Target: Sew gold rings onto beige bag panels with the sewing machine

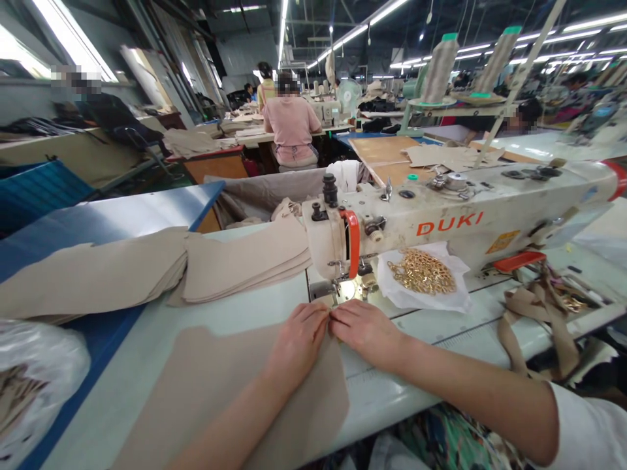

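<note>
A large beige fabric panel (220, 372) lies on the pale sewing table, its top edge near the needle area of a white sewing machine (392, 225) marked DUKI. My left hand (300, 336) rests over the panel with its fingertips pinched at that edge. Meeting it from the right, my right hand (365, 331) is closed too, thumb and fingers pressed together at the same edge, just in front of the lit presser foot (337, 290). What lies right between the fingertips is mostly hidden by the fingers.
Stacked beige panels (245, 258) lie left of the machine head, with another stack (98, 277) further left. Gold metal rings or hooks (424, 271) sit on white paper beside the machine. Beige straps (539, 320) hang at the right. A clear plastic bag (44, 378) stands left.
</note>
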`<state>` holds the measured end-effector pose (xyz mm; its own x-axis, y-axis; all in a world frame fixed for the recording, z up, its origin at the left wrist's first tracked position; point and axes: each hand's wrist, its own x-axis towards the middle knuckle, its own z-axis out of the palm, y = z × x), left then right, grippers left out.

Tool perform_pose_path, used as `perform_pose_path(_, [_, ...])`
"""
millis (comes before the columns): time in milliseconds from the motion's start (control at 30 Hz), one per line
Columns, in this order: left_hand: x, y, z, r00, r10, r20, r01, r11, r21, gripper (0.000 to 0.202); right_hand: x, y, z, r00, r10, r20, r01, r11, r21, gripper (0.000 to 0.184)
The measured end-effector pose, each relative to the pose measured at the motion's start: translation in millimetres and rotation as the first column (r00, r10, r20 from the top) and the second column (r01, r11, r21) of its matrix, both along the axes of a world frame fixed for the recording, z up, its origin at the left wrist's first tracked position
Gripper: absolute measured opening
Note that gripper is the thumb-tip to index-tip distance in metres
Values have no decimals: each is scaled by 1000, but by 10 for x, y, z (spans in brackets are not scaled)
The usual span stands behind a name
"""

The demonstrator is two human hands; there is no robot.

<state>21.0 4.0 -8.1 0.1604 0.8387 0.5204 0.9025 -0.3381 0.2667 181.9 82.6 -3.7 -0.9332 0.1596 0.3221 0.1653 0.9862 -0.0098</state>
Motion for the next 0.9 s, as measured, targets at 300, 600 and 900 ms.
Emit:
perform_pose_path(300, [24,329,-37,1000,-16,-7,16,998,55,25,41,263,-6,998,-56,14,56,998,-2,9])
perform_pose_path(600, [28,418,-11,1000,-5,16,4,999,48,24,38,340,-47,997,-76,-25,75,997,-29,9])
perform_pose_path(900, [15,441,-3,999,3,45,-6,999,50,23,34,339,-28,994,-98,-45,98,995,-16,9])
